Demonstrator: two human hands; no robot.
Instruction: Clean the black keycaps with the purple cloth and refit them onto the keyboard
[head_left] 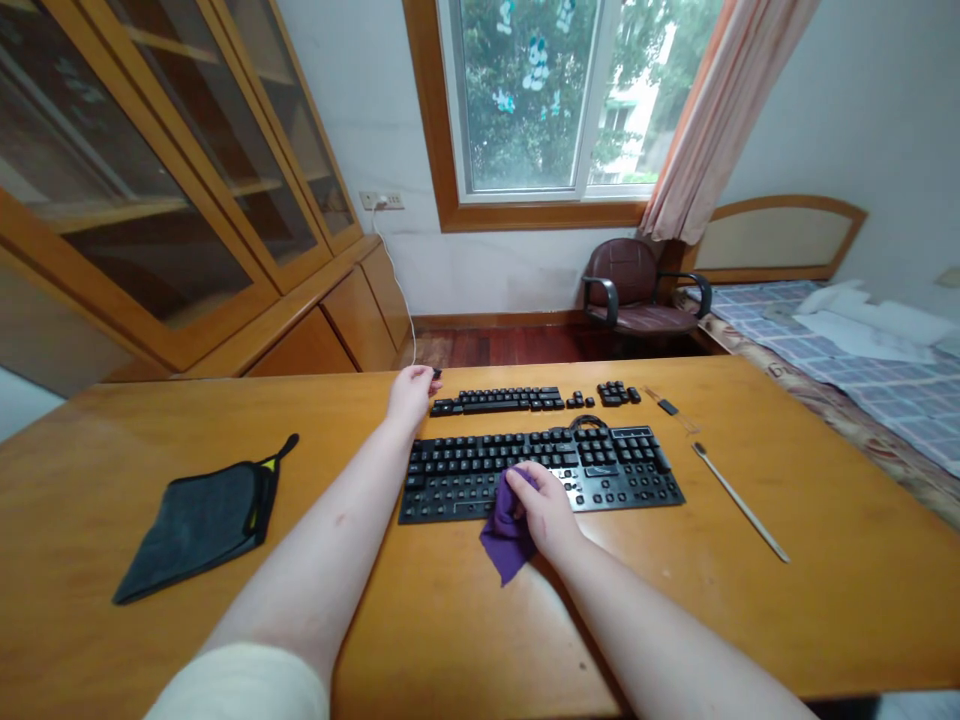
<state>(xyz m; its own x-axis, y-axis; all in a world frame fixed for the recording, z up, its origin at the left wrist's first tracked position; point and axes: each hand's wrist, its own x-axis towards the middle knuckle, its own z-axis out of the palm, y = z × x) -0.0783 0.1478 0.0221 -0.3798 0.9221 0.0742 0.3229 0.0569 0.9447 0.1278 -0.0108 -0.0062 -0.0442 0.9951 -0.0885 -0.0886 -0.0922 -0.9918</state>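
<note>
A black keyboard (630,492) lies on the wooden table, with keycaps off its lower rows and bare switches showing. Over its front edge, my right hand (549,508) pinches a purple cloth (510,540) that hangs down onto the tabletop. My left hand (411,395) reaches to the far side of the table, its fingers closed on a small black keycap (436,373). Just right of that hand, loose black keycaps (510,400) are laid out in rows behind the keyboard. A smaller group of keycaps (616,393) sits farther right.
A folded dark grey cloth (199,510) lies at the left. To the right are a wire keycap puller (667,407) and a slim brush (742,505). The table's far edge (337,375) runs close behind my left hand. A chair (630,285) stands beyond.
</note>
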